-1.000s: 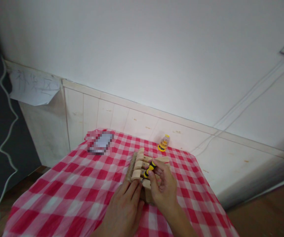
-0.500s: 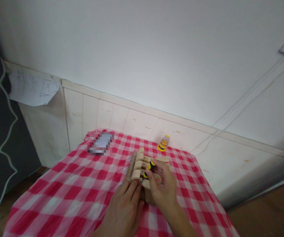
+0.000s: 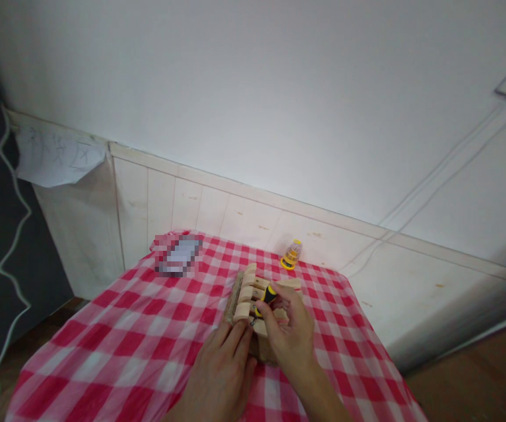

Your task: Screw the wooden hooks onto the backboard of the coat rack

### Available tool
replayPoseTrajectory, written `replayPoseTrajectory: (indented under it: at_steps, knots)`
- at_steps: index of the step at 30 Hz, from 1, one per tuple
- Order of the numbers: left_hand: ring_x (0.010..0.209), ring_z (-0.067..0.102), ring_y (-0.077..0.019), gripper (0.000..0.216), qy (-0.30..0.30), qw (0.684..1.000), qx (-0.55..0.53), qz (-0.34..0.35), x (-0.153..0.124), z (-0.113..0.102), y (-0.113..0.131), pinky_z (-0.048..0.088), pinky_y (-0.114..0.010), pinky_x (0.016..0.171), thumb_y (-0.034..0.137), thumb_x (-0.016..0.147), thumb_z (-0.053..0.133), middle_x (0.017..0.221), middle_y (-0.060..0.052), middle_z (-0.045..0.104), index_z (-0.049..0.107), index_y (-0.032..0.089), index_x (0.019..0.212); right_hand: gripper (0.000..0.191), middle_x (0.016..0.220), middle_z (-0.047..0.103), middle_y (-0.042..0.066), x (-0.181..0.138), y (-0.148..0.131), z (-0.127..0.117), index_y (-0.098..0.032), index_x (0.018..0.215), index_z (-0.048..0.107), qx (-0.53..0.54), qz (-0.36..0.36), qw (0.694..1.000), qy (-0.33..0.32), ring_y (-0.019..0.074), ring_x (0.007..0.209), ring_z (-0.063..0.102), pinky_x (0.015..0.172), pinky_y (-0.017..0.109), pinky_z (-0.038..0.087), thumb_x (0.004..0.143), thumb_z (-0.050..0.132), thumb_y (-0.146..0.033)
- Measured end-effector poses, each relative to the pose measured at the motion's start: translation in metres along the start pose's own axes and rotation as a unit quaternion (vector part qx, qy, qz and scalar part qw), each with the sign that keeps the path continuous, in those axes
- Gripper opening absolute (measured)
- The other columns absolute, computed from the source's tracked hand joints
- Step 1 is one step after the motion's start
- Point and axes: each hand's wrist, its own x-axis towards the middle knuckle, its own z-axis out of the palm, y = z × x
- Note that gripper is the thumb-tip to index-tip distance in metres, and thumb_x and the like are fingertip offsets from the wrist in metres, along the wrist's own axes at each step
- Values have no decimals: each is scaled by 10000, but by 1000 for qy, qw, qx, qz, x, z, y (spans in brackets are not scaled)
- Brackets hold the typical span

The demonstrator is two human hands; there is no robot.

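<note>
Right hand (image 3: 293,328) grips a yellow-black screwdriver (image 3: 270,294) while left hand (image 3: 223,360), hold unclear, touches pale, scalloped woodwork (image 3: 245,294)

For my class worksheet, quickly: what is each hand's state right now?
Left hand: touching the pale, ridged wooden piece; whether it grips cannot be told.
Right hand: closed on a short yellow-and-black-handled screwdriver.

Screwdriver (image 3: 271,293) at wooden assembly (image 3: 245,295)
With our right hand (image 3: 295,328), we grip the yellow-and-black screwdriver; our left hand (image 3: 224,357) touches the assembly's near end, above the checked cloth (image 3: 103,351).
</note>
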Motion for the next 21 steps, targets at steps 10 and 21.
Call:
replayPoseTrajectory:
  at_steps: [10, 21]
  knots:
    - [1048, 705, -300, 340, 8, 1000, 6, -1, 1, -2, 0, 646, -449, 879, 107, 861, 521, 1186, -129, 752, 679, 120, 1161, 295, 1087, 749, 93, -1, -2, -4, -243, 1248, 611, -16, -30, 999, -8, 239, 978, 757, 843, 391, 658, 953, 618, -219]
    - [1042, 713, -301, 338, 2, 1000, -3, -5, 1, -2, 1, 648, -458, 884, 98, 861, 519, 1193, -134, 756, 693, 111, 1150, 310, 1120, 771, 94, -9, 2, 1, -260, 1263, 633, 15, 34, 999, -18, 240, 971, 789, 776, 354, 676, 956, 629, -214]
